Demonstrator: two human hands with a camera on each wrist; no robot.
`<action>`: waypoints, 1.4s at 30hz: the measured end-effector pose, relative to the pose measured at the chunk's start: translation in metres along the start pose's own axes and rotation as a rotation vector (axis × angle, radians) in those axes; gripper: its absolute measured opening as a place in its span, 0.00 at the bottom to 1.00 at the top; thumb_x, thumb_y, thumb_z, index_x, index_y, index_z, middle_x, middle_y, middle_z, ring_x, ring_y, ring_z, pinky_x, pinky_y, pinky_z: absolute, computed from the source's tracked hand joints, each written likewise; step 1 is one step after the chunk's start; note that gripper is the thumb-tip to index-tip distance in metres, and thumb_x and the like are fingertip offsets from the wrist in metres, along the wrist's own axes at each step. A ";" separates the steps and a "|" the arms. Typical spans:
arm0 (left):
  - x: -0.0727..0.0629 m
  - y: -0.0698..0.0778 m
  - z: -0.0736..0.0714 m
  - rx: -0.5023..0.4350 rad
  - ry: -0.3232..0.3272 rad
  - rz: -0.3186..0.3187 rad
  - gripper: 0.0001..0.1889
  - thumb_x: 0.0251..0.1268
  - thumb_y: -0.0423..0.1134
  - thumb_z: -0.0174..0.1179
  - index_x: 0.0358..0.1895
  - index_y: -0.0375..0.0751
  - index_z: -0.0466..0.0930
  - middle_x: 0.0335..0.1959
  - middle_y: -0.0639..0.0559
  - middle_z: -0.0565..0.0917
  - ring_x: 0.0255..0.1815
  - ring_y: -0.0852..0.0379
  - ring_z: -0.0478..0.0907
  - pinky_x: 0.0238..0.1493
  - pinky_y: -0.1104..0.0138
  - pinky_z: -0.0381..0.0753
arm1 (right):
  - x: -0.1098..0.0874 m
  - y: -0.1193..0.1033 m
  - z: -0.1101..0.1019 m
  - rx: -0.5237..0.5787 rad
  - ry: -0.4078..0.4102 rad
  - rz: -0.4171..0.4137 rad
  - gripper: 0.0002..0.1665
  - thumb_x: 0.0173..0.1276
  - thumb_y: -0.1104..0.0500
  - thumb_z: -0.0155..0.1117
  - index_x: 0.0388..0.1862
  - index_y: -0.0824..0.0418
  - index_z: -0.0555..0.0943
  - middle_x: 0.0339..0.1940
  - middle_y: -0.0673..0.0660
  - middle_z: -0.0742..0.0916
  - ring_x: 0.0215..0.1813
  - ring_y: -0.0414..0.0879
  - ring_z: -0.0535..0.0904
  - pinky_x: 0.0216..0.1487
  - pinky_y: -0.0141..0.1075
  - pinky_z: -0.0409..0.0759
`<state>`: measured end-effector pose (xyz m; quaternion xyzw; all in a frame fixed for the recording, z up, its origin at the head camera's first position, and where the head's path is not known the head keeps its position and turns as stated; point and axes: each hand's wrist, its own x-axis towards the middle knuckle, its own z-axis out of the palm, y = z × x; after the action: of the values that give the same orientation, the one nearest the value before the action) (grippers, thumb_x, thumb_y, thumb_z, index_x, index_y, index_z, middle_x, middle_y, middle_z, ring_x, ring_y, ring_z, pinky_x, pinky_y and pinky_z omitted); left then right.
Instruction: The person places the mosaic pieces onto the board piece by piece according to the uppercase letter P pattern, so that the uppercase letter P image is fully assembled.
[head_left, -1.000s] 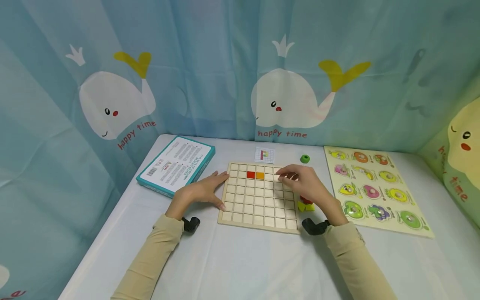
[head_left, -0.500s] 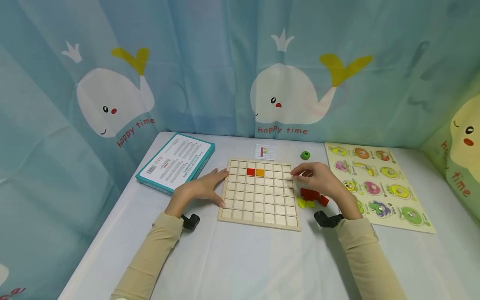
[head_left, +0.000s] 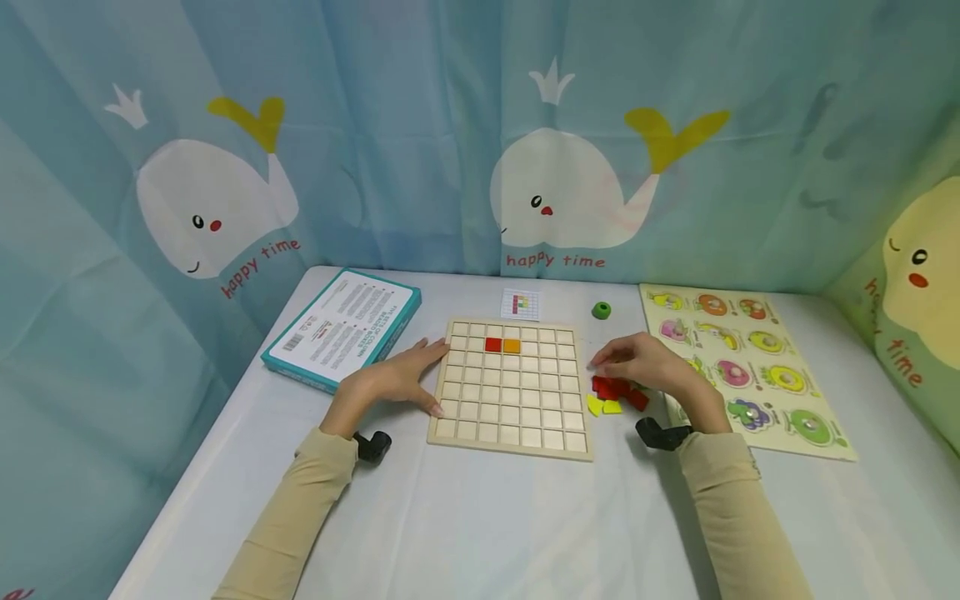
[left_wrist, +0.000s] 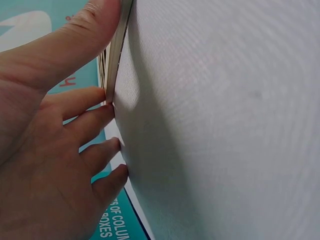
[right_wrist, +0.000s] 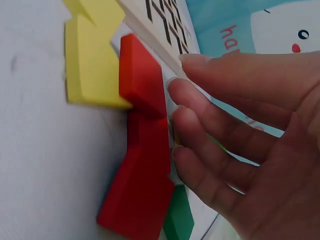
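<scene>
A wooden grid board lies on the table with a red square tile and an orange square tile side by side in its second row. My left hand rests at the board's left edge, thumb and fingers spread. Over a pile of red pieces right of the board hovers my right hand, fingers loosely bent and holding nothing visible. Yellow pieces lie by the pile. In the right wrist view, a green piece shows beyond the red blocks.
A small pattern card lies behind the board, with a green bead to its right. At the left is a teal and white box. A fruit puzzle board lies at the right, partly behind my right hand.
My right hand has moved right and down from the board's upper right part to above the red pieces, uncovering them. The left hand stays at the board's edge.
</scene>
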<state>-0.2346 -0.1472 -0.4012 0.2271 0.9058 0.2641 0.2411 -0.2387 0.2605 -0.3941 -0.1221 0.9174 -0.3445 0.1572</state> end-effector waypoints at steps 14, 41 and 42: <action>-0.001 0.000 -0.001 0.003 0.008 -0.006 0.58 0.54 0.46 0.79 0.84 0.41 0.50 0.86 0.46 0.48 0.87 0.42 0.37 0.82 0.44 0.48 | -0.006 0.007 -0.008 0.071 -0.132 0.013 0.17 0.65 0.60 0.74 0.49 0.69 0.85 0.38 0.57 0.88 0.38 0.45 0.80 0.40 0.35 0.80; 0.000 0.001 0.001 0.005 0.013 -0.016 0.58 0.53 0.46 0.80 0.84 0.42 0.51 0.86 0.44 0.48 0.87 0.42 0.38 0.82 0.42 0.48 | -0.002 0.005 0.000 -0.018 0.033 -0.006 0.08 0.70 0.60 0.69 0.41 0.65 0.85 0.35 0.55 0.86 0.36 0.46 0.75 0.37 0.35 0.76; 0.000 0.001 0.000 0.006 0.012 -0.017 0.58 0.53 0.46 0.79 0.84 0.42 0.51 0.86 0.44 0.49 0.87 0.42 0.38 0.82 0.43 0.48 | -0.002 0.004 0.000 -0.019 0.046 -0.009 0.08 0.70 0.60 0.69 0.41 0.65 0.85 0.35 0.56 0.87 0.36 0.47 0.76 0.37 0.36 0.76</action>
<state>-0.2340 -0.1460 -0.4008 0.2186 0.9099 0.2609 0.2370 -0.2371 0.2639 -0.3964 -0.1197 0.9235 -0.3392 0.1336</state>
